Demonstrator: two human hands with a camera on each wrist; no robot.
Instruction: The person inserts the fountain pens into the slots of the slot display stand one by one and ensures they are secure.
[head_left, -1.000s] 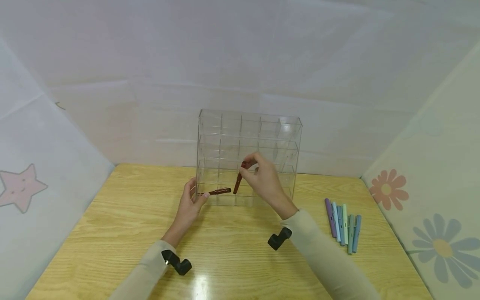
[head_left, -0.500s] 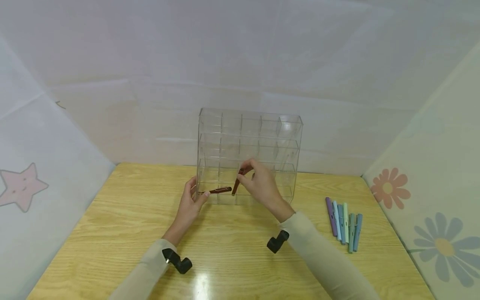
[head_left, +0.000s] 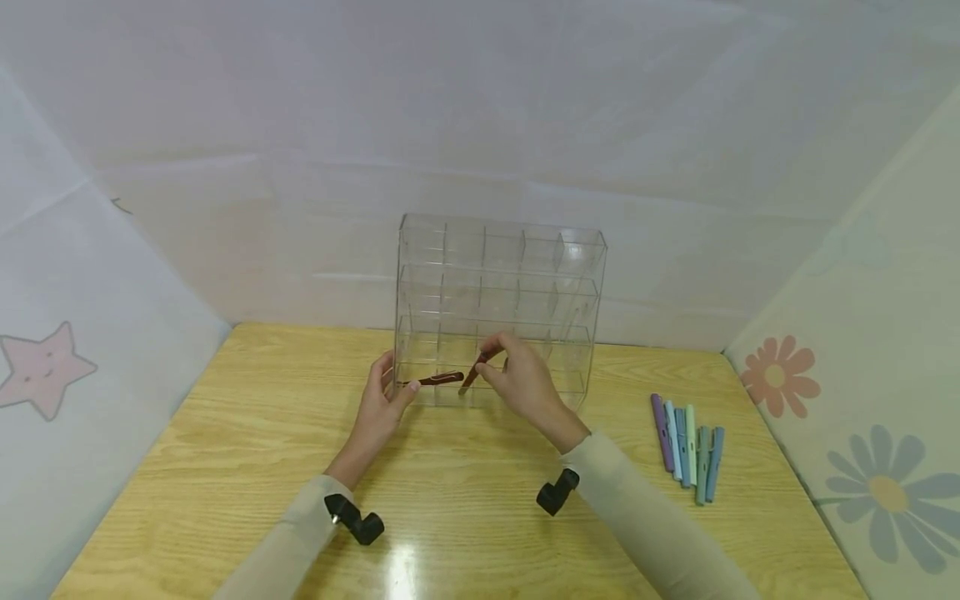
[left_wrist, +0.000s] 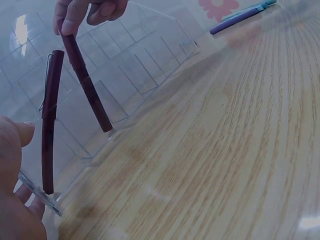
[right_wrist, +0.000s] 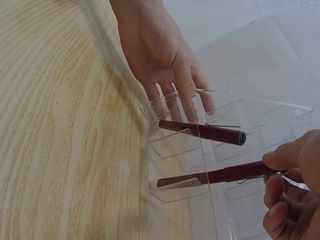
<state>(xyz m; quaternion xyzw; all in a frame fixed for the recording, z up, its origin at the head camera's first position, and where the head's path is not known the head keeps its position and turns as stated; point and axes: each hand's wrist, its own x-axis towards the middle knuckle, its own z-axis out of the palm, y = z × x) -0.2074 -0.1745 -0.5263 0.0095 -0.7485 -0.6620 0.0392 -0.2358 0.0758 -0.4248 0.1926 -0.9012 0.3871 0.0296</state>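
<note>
A clear acrylic pen organizer (head_left: 498, 296) with tiered compartments stands upright at the back of the table. My left hand (head_left: 378, 412) grips its left side, thumb in front and fingers behind. One dark red pen (left_wrist: 50, 115) leans in the leftmost front compartment, clip showing. Beside it, my right hand (head_left: 525, 383) pinches a second dark red pen (right_wrist: 220, 175) near its clip end between thumb and index finger. This pen is tilted, and its lower part is inside the front row, one compartment to the right of the first pen.
Several pens in purple, blue and green, among them a purple pen (head_left: 662, 432), lie side by side on the wooden table (head_left: 465, 517) at the right. A white cloth wall (head_left: 480, 125) rises behind the organizer, with printed side walls left and right.
My right hand has moved down and slightly left, lowering the second pen into the front row and tilting it more. My left hand stays on the organizer's side.
</note>
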